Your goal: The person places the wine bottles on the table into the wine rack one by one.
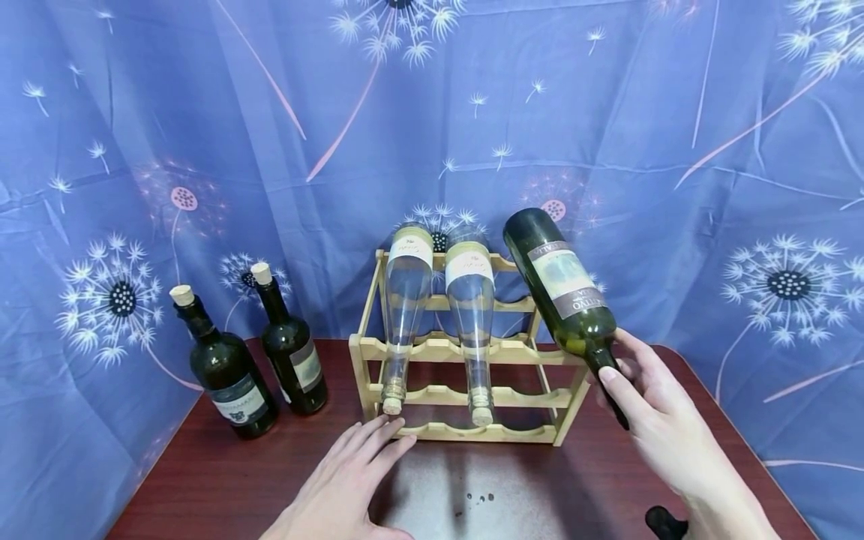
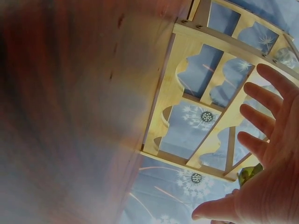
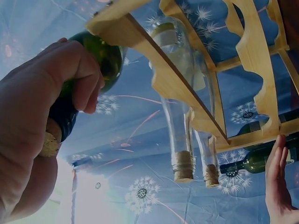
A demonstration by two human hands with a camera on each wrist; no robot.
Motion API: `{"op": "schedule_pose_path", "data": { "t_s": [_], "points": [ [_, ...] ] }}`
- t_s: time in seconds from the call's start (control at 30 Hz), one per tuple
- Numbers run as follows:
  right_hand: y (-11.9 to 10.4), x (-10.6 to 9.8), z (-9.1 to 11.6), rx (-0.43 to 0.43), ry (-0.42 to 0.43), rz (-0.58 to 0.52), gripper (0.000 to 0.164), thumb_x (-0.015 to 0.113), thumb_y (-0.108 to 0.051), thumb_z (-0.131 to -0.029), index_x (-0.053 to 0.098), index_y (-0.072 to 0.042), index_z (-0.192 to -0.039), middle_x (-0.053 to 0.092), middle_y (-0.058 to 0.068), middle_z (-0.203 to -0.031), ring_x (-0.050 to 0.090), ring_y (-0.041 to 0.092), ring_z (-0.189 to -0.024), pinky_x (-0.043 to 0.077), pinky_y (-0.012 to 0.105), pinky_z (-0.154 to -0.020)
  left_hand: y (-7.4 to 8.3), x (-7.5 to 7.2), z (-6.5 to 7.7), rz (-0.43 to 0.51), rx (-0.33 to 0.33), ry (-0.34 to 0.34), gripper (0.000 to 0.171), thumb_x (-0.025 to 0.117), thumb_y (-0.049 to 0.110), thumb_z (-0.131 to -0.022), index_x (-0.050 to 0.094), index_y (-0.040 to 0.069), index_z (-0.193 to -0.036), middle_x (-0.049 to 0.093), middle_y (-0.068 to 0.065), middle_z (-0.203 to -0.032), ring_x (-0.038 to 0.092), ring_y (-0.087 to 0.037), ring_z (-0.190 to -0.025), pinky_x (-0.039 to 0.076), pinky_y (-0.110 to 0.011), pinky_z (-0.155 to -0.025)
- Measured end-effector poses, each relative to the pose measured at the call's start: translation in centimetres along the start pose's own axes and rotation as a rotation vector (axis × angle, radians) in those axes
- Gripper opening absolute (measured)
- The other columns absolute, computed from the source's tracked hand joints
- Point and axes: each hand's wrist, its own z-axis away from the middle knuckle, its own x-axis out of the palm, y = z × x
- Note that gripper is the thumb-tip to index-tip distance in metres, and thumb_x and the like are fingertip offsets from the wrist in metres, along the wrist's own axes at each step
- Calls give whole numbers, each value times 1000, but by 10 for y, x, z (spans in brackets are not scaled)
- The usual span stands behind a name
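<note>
There are two clear bottles (image 1: pixel 409 292) mid-frame, three green bottles (image 1: pixel 563 281), one rack (image 1: pixel 440 350), one table (image 1: pixel 202 480) and two hands (image 1: pixel 347 480).

Two clear bottles (image 1: pixel 408 289) block the top of the wooden rack (image 1: pixel 437 350), save its right end.

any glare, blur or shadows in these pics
Head view: pale glare and dark shadows on the reddish-brown wooden table, before the pale wooden bottle rack; left wrist: table blurred; right wrist: white overexposure at lower left, against the blue dandelion-print fabric curtain.
</note>
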Motion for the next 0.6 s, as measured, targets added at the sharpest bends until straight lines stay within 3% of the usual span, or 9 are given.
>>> {"op": "schedule_pose_path", "data": {
  "t_s": [0.13,0.33,0.6],
  "points": [
    [-4,6,-5,31,-17,-81,57,39,-24,-104,13,-11,-153,50,23,-123,57,19,-95,50,24,-76,-1,0,0,-13,10,5,104,53,84,-69,26,28,-152,32,-2,-152,32,-29,-137,35,-55,-99],
    [-7,18,-14,23,14,-190,58,39,-19,-104,8,-12,-152,48,28,-121,58,18,-91,51,24,-76,-1,1,1,-17,9,5,105,57,82,-68,27,28,-152,31,-1,-152,32,-30,-137,36,-56,-99],
    [-6,32,-24,53,52,-167,58,36,-19,-105,3,-14,-152,50,23,-106,55,19,-83,50,26,-73,-1,2,1,-16,7,15,106,59,82,-66,27,29,-152,32,-1,-152,32,-27,-137,34,-54,-101]
  ]
}}
